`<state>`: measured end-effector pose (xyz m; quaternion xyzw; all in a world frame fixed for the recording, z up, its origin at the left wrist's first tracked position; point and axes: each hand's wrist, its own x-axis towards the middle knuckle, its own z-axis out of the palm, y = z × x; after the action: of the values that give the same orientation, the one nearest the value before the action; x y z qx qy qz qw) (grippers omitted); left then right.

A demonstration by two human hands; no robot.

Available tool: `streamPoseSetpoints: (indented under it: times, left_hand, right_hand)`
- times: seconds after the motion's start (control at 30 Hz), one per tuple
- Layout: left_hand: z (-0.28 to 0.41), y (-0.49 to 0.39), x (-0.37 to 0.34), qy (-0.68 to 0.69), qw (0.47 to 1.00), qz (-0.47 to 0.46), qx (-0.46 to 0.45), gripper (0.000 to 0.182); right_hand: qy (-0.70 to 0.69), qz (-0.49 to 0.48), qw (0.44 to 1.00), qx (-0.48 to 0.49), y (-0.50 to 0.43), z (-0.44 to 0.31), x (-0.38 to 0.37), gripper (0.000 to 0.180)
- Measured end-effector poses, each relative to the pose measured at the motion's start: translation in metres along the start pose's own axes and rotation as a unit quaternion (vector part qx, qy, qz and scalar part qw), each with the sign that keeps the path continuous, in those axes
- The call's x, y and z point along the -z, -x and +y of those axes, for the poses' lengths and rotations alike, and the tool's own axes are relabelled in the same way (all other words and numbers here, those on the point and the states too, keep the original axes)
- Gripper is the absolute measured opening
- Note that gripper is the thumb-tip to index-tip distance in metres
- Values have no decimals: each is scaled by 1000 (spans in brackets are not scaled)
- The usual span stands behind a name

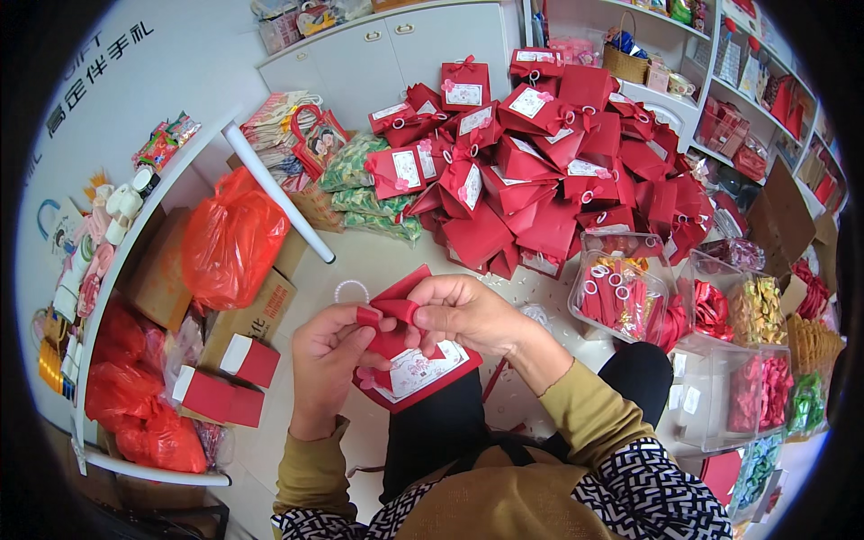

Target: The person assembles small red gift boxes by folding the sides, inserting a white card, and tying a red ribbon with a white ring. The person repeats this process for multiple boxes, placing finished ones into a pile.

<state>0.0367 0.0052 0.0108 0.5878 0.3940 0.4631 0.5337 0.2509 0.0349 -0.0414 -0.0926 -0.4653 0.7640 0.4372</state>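
A red paper gift bag [466,371] with a white printed label [420,371] lies over my lap. A pink flower ornament [366,379] sits at the label's left corner. Above the bag, my left hand [337,351] pinches one part of a red ribbon [395,308] between thumb and finger. The ribbon's other side is gripped by my right hand [466,314], its fingertips close to the left ones. Just beyond the left fingers a white beaded ring [352,291] shows. My fingers hide where the ribbon meets the bag.
A large heap of similar red gift bags [540,182] covers the floor ahead. At right stand clear plastic bins [617,297] of ribbons and rings. On the left, a white-edged table [162,192] stands over cardboard boxes [233,320], red plastic bags [236,236] and small red boxes [209,395].
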Motion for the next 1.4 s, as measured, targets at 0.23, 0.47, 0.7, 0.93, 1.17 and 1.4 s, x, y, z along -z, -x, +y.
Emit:
streamPoseSetpoints:
  times: [0.23, 0.47, 0.7, 0.93, 1.17, 1.4]
  left_hand:
    - [-12, -7, -7, -46, 994, 25, -101, 19]
    - [-6, -7, -9, -263, 945, -27, -193, 30]
    - [16, -5, -15, -338, 931, -51, -127, 32]
    - [13, -5, -31, -301, 940, -23, -158, 24]
    - [1, -5, -32, -311, 926, -16, -213, 10]
    - [-3, -2, -31, -261, 947, -31, -184, 10]
  right_hand:
    - [45, -21, 999, 11, 4, -3, -1, 17]
    - [104, -2, 992, 67, 3, 4, 3, 17]
    - [131, 28, 986, 97, 6, 5, -12, 21]
    - [306, 71, 935, 165, 14, 2, -28, 26]
    - [222, 151, 951, 156, 23, 4, -38, 21]
    - [256, 180, 942, 118, 20, -2, -36, 14]
